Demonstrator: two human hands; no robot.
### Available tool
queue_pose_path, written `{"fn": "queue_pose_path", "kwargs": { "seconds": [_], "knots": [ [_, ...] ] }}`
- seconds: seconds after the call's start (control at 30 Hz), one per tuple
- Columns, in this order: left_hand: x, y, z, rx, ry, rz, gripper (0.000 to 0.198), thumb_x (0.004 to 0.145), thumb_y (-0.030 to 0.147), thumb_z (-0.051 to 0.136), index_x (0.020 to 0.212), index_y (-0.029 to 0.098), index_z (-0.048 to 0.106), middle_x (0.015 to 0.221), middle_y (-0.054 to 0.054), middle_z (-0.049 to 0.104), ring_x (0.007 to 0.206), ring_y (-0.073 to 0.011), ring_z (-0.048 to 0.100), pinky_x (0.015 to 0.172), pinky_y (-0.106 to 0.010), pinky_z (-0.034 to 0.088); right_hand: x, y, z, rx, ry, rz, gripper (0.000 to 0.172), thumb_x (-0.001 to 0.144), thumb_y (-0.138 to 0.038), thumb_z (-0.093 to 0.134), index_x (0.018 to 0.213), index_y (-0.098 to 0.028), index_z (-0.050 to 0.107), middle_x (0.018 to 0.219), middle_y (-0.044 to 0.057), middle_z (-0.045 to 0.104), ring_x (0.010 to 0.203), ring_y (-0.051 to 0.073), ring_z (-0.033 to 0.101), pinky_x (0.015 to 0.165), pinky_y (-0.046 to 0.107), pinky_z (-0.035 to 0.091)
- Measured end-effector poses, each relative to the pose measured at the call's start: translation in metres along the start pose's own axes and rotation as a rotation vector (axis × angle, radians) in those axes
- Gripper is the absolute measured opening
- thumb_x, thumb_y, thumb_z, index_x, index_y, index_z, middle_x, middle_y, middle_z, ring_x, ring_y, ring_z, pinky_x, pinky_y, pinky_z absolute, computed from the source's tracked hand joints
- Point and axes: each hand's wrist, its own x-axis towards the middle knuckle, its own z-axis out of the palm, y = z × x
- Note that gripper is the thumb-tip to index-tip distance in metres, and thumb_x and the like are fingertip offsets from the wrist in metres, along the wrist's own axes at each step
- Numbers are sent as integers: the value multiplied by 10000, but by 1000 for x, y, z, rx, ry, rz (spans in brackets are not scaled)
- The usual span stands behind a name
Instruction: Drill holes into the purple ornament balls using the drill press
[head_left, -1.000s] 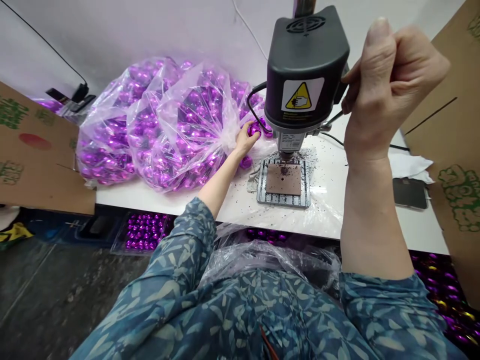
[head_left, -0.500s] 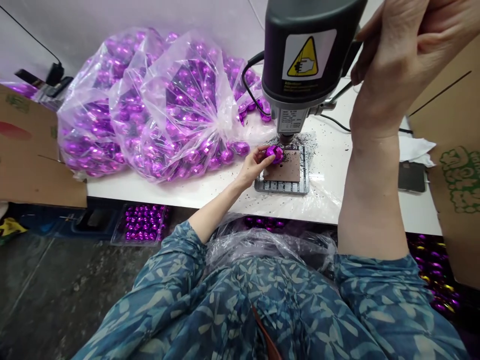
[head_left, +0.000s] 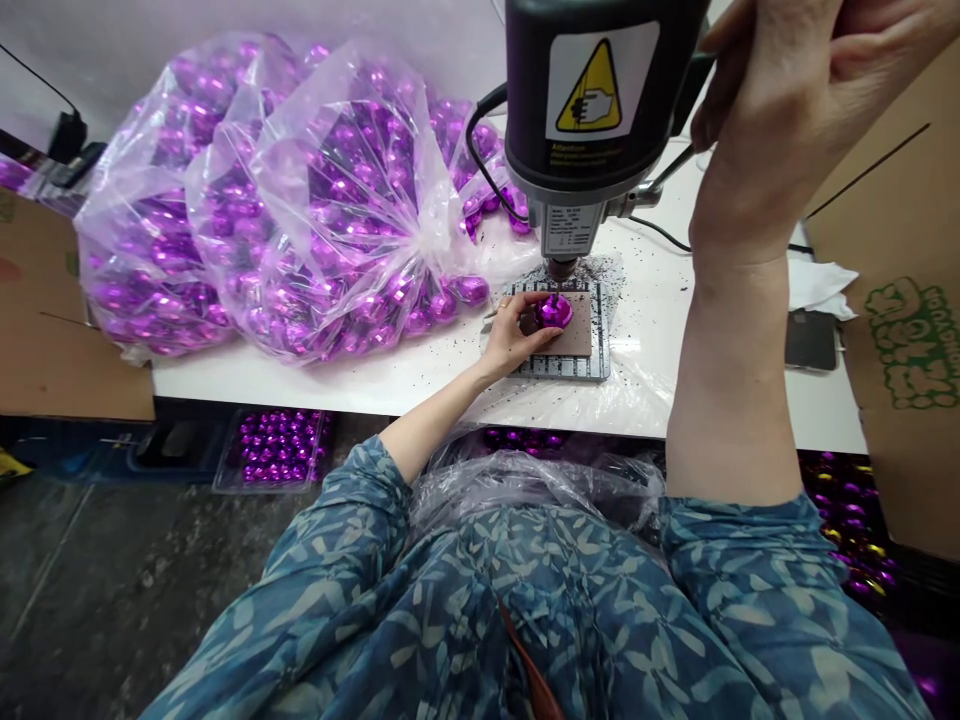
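Nearest to me, both forearms rise out of blue patterned sleeves (head_left: 420,600). My right hand (head_left: 787,90) is raised high at the upper right, wrist bent, fingers curled shut around the drill press feed lever (head_left: 679,165); the lever's thin rod shows just below the knuckles.

My left hand (head_left: 517,325) reaches forward and lies low on the table, palm down. Its fingers are closed on a purple faceted ball (head_left: 556,311), pinching it from the left side. The ball sits at the fingertips, resting on the brown board (head_left: 581,335) that covers the slotted drill table (head_left: 592,365). The drill chuck (head_left: 561,268) stands directly above the ball, just apart from it.

To the right of the fingertips, the board and the white tabletop (head_left: 652,330) lie open, dusted with dark chips. The near table edge runs just behind my left wrist. To the left of the fingers, clear bags of purple balls (head_left: 300,210) lie close, with loose balls (head_left: 469,290) spilling toward the hand. The black drill head (head_left: 600,90) overhangs the fingers. Cardboard (head_left: 900,300) walls the far right.
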Motion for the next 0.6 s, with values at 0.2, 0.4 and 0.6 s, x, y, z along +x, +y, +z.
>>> {"fn": "queue_pose_path", "kwargs": {
  "seconds": [0.2,0.4,0.6],
  "knots": [
    [-1,-9,12,-66,-51,92,680,943,579,883,1461,215,636,1429,-151,757,1347,-314,731,1177,-477,586,1,7,-1,-18,43,-7,1111,426,-1074,318,786,-42,515,760,36,543,648,-91,513,620,101,256],
    [0,-14,15,-215,-106,118,723,964,657,841,1466,209,575,1446,-173,765,1365,-317,762,1207,-511,603,-25,3,-1,85,92,8,882,545,-957,405,636,-80,365,587,17,373,543,-97,405,641,108,303],
    [0,-13,15,-195,-108,132,692,967,632,844,1455,222,575,1425,-164,762,1346,-328,761,1188,-536,615,-57,23,-4,151,148,-119,832,754,-861,480,645,-36,505,547,26,328,530,-76,403,611,134,270]
  ]
}}
